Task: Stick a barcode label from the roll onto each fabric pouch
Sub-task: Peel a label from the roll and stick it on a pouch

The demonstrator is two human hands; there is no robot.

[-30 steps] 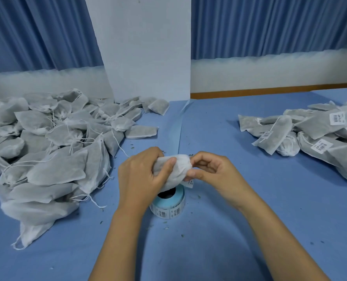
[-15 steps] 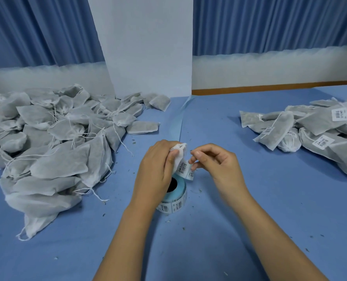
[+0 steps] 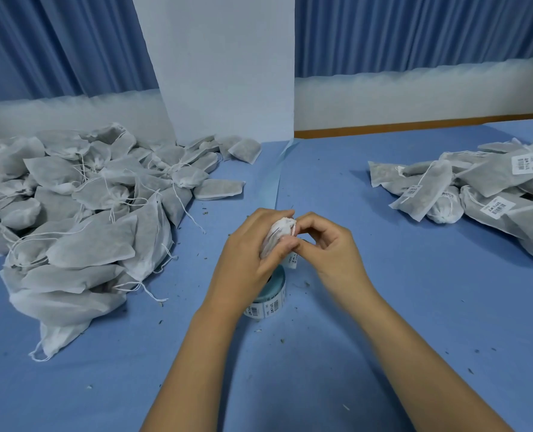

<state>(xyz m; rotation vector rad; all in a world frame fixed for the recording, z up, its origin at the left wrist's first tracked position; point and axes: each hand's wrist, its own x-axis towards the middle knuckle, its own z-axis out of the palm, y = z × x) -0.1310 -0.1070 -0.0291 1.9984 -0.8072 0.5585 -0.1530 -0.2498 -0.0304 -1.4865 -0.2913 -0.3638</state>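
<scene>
Head view: the left hand [image 3: 246,254] gripped a fabric pouch [image 3: 277,236], long axis near-upright, directly above the label roll [image 3: 271,302]; the right hand [image 3: 330,247], just beside it, curled, apparently pinching a barcode label [image 3: 293,260] against its right face.

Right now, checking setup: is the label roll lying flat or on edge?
Lying flat: the label roll shows its core hole facing up.

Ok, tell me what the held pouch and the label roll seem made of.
Pouch: probably thin non-woven fabric, matte; it crumples softly and looks semi-sheer. Label roll: seemingly white paper stickers with printed barcodes on pale blue liner.
</scene>
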